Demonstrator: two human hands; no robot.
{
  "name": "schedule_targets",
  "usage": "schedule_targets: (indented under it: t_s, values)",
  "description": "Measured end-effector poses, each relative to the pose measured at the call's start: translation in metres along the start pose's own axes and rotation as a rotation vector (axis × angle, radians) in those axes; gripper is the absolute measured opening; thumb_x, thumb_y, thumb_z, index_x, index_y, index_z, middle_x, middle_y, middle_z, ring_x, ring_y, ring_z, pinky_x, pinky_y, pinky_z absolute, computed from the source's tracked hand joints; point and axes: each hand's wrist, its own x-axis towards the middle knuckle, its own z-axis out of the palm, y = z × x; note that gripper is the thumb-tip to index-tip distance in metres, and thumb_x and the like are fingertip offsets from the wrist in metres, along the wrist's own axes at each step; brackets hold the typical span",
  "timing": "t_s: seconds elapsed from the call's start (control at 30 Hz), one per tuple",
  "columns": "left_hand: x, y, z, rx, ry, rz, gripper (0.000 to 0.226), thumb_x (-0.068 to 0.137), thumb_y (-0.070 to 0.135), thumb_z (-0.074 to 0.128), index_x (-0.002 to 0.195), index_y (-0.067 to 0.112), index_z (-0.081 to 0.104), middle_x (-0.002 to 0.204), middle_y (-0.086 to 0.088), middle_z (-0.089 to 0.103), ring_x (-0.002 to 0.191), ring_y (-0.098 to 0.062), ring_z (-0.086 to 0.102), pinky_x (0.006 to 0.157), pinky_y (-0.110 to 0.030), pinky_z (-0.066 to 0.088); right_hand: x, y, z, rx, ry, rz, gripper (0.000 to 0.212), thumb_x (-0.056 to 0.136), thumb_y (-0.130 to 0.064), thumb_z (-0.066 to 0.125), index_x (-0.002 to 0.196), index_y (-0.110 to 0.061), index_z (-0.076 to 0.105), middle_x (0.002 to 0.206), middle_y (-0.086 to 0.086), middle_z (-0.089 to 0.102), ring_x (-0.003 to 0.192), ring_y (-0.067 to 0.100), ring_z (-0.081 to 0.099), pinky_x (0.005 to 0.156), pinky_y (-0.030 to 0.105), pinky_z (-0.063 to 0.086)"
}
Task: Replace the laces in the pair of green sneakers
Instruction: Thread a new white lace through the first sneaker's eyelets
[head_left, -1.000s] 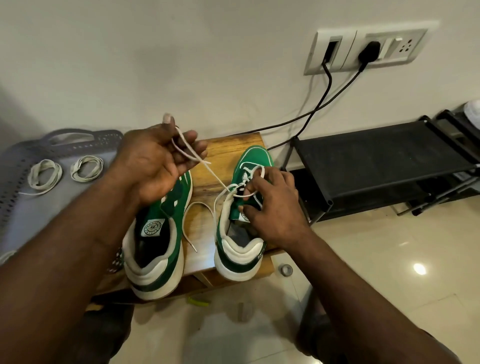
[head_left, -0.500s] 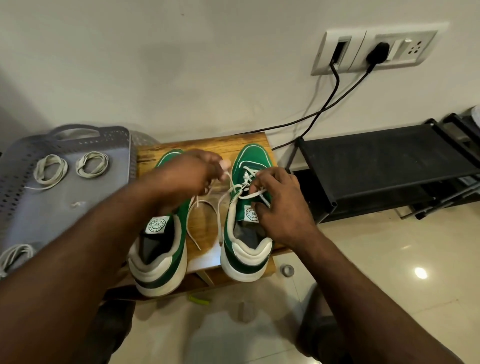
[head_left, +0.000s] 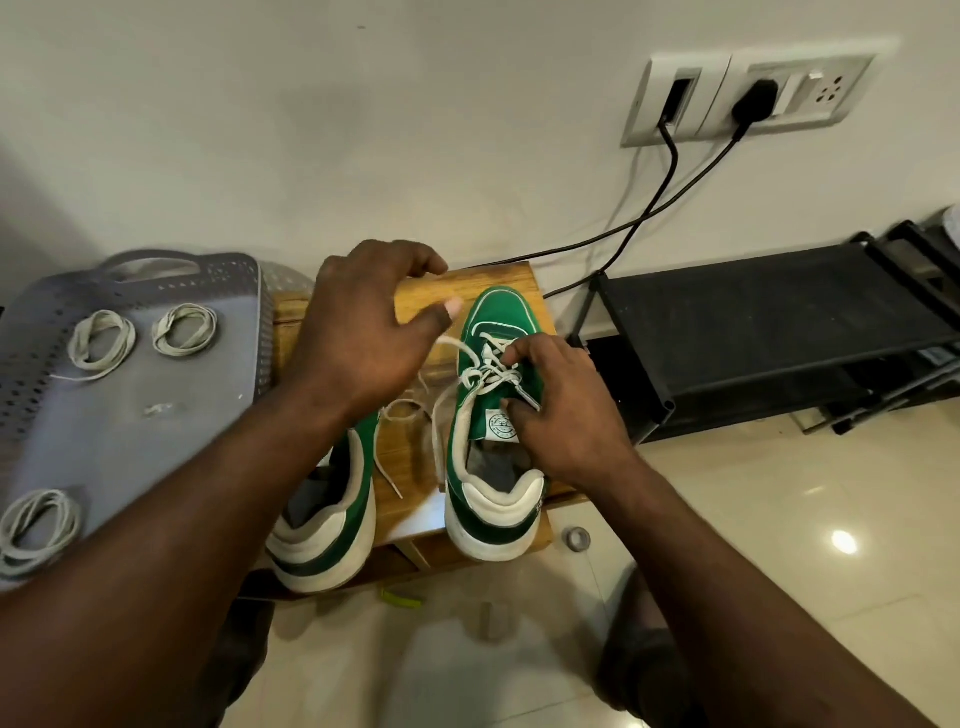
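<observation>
I see the right sneaker (head_left: 496, 322), green, on the wooden surface (head_left: 415, 499), its white lace (head_left: 470, 382) trailing loose beside it. The right hand (head_left: 566, 405) rests on the tongue, fingers curled, pinching the lace. The left hand (head_left: 363, 338) hovers above the left sneaker (head_left: 332, 540), fingers loosely spread, gripping nothing. Coiled laces (head_left: 101, 338) lie on a grey tray (head_left: 130, 441) to the left.

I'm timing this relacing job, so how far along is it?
Nothing looks finished. On the right sneaker the lace crosses only the front eyelets, ends loose; the right hand pinches it there, the left hand hovers open. Lacing or unlacing, I cannot tell. The left sneaker shows no lace where visible. Three coils wait on the tray.
</observation>
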Motion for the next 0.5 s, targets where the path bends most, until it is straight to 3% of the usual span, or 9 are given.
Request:
schedule_targets:
  t_s: [0.1, 0.2, 0.33, 0.5]
  values:
    - [-0.002, 0.000, 0.006, 0.143, -0.266, 0.085, 0.022, 0.095, 0.037, 0.072, 0.116, 0.042, 0.069, 0.121, 0.019, 0.064, 0.127, -0.017, 0.042, 0.103, -0.046, 0.039, 0.001, 0.000, 0.001, -0.002, 0.001, -0.006, 0.043, 0.088, -0.022, 0.079, 0.119, -0.038, 0.054, 0.136, -0.011, 0.055, 0.125, 0.012, 0.046, 0.101, 0.045, 0.052]
    - [-0.006, -0.001, 0.013, 0.263, -0.466, 0.051, 0.026, 0.098, 0.026, 0.065, 0.115, 0.046, 0.065, 0.103, 0.025, 0.067, 0.118, -0.015, 0.041, 0.099, -0.048, 0.041, -0.001, 0.000, 0.001, 0.017, 0.015, -0.048, 0.039, 0.088, -0.026, 0.080, 0.115, -0.039, 0.055, 0.134, -0.012, 0.055, 0.124, 0.012, 0.046, 0.100, 0.045, 0.052]
    - [-0.007, 0.000, 0.015, 0.306, -0.431, 0.042, 0.016, 0.099, 0.028, 0.064, 0.107, 0.041, 0.065, 0.091, 0.021, 0.064, 0.112, -0.014, 0.043, 0.098, -0.047, 0.044, -0.001, 0.004, 0.002, 0.065, 0.036, -0.110, 0.031, 0.088, -0.030, 0.082, 0.107, -0.040, 0.060, 0.132, -0.014, 0.055, 0.127, 0.012, 0.047, 0.100, 0.043, 0.054]
    - [-0.008, 0.000, 0.018, 0.358, -0.433, 0.056, 0.014, 0.098, 0.031, 0.063, 0.106, 0.042, 0.068, 0.100, 0.016, 0.066, 0.110, -0.015, 0.041, 0.098, -0.049, 0.045, 0.000, 0.003, 0.004, 0.087, 0.036, -0.133, 0.023, 0.090, -0.030, 0.080, 0.100, -0.041, 0.062, 0.130, -0.015, 0.057, 0.130, 0.012, 0.044, 0.103, 0.041, 0.051]
